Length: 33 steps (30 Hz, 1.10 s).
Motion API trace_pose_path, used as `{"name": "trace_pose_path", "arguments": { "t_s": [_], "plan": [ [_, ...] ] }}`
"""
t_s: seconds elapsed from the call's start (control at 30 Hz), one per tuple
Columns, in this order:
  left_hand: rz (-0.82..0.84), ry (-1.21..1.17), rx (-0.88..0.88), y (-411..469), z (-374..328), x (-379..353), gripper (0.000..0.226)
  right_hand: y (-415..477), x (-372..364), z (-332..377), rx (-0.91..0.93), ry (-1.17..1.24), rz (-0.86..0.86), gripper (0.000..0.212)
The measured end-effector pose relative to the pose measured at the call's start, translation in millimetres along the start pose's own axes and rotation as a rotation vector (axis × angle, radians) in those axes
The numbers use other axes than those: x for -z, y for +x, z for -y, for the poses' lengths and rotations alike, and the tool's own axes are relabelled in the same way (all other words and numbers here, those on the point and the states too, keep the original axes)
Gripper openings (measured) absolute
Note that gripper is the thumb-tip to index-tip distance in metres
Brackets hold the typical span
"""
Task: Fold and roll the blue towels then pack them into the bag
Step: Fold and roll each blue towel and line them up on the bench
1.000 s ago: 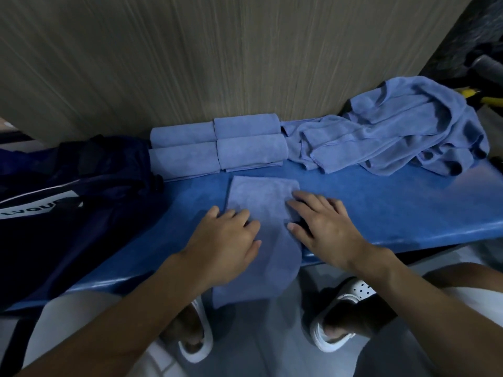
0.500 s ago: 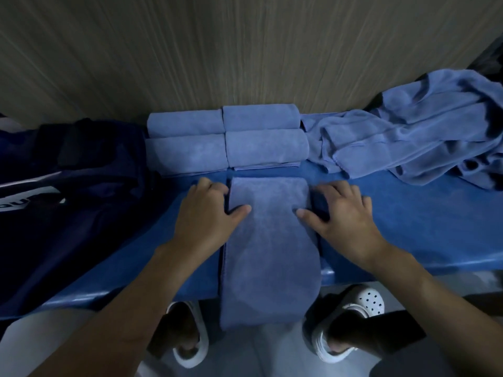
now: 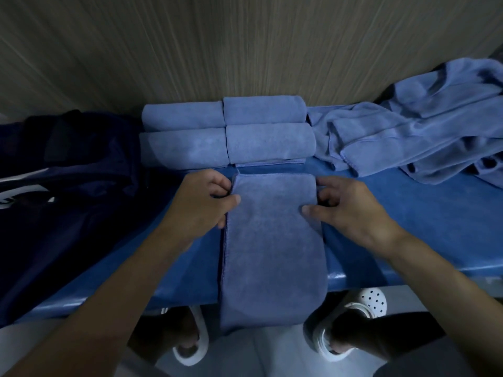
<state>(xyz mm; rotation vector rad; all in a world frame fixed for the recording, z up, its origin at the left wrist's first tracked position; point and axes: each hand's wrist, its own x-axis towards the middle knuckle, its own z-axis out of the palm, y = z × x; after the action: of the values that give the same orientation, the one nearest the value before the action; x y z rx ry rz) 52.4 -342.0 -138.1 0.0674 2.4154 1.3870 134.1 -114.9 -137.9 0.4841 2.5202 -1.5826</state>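
A folded blue towel (image 3: pixel 272 240) lies as a long strip across the blue bench (image 3: pixel 408 227), its near end hanging over the front edge. My left hand (image 3: pixel 202 202) pinches the strip's far left corner, thumb on top and fingers curled at the edge. My right hand (image 3: pixel 345 205) pinches the far right corner the same way. Several rolled blue towels (image 3: pixel 228 131) lie in two rows against the wall just beyond the strip. The dark navy bag (image 3: pixel 68 186) sits on the bench to the left.
A heap of loose blue towels (image 3: pixel 422 123) covers the bench's far right. A wood-grain wall (image 3: pixel 245 44) rises directly behind the bench. Below the front edge are my feet in white perforated sandals (image 3: pixel 362 308) on a pale floor.
Both hands slid from lying flat on the strip out to its far corners and curled onto the edges. The strip now lies straighter and farther up the bench.
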Motion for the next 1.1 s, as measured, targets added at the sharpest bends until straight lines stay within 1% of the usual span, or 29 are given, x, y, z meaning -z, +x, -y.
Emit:
{"name": "trace_pose_path", "arguments": {
  "t_s": [0.07,0.13,0.23,0.3,0.37,0.47,0.53,0.6,0.63,0.67,0.73,0.77,0.8,0.87,0.93,1.0,1.1],
  "plan": [
    [0.027,-0.106,0.044,-3,-4,2,0.015,-2,2,3,0.011,0.101,0.012,0.021],
    [0.046,-0.212,0.093,-5,-6,4,0.019,-1,3,2,-0.014,0.174,-0.024,0.013],
    [0.076,-0.299,0.125,-5,-7,7,0.020,2,2,0,-0.112,0.292,-0.033,0.015],
    [0.080,-0.310,0.127,-4,-7,8,0.015,2,2,1,-0.125,0.370,-0.025,0.015],
    [0.079,-0.333,0.122,-4,-7,7,0.010,2,1,4,-0.124,0.437,-0.035,0.020],
    [0.070,-0.401,0.078,-2,-5,5,0.019,3,-2,5,-0.096,0.511,-0.068,0.019],
    [0.047,-0.419,0.017,0,-5,3,0.017,4,-3,4,-0.039,0.553,-0.083,0.019],
    [0.040,-0.389,-0.044,1,-4,1,0.014,4,-3,3,0.032,0.548,-0.076,0.027],
    [0.048,-0.363,-0.074,0,-4,0,0.013,5,-3,2,0.065,0.526,-0.071,0.028],
    [0.062,-0.341,-0.099,0,-4,-1,0.014,5,-2,2,0.092,0.490,-0.068,0.024],
    [0.090,-0.317,-0.136,0,0,-2,0.025,5,-1,-1,0.138,0.400,-0.064,0.013],
    [0.097,-0.303,-0.157,0,2,-1,0.030,5,-1,-5,0.162,0.361,-0.065,0.011],
    [0.098,-0.273,-0.189,0,3,-1,0.031,6,-1,-9,0.187,0.326,-0.068,0.012],
    [0.101,-0.177,-0.287,0,7,0,0.025,3,-1,-14,0.273,0.229,-0.065,0.013],
    [0.095,-0.093,-0.368,-2,12,2,0.024,1,1,-20,0.471,-0.006,-0.089,0.014],
    [0.112,-0.056,-0.390,-6,15,4,0.028,0,5,-27,0.635,-0.248,-0.130,0.019],
    [0.141,0.041,-0.385,-14,18,5,0.030,-6,8,-33,0.685,-0.476,-0.153,0.026]
  ]
}}
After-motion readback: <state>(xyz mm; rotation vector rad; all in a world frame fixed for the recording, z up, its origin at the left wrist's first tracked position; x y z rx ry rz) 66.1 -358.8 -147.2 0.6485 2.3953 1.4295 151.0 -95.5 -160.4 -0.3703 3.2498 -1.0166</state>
